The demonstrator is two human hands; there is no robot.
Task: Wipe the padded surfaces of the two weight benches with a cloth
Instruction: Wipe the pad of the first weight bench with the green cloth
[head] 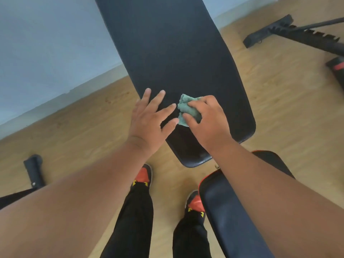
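Note:
A long black padded bench back (173, 53) runs from the top of the view down to its rounded near end. My right hand (206, 120) grips a bunched green cloth (188, 108) and holds it against the pad near that end. My left hand (150, 116) lies just left of the cloth, fingers straight and spread over the pad's left edge. A black seat pad with red trim (229, 211) sits lower right, partly hidden under my right forearm.
Wooden floor (279, 101) surrounds the bench, with a pale wall (46, 53) at upper left. A black notched frame bar (290, 32) lies at upper right, beside a black and red part (337, 67). A black frame foot (34, 170) stands lower left. My shoes (143, 175) are below the pad.

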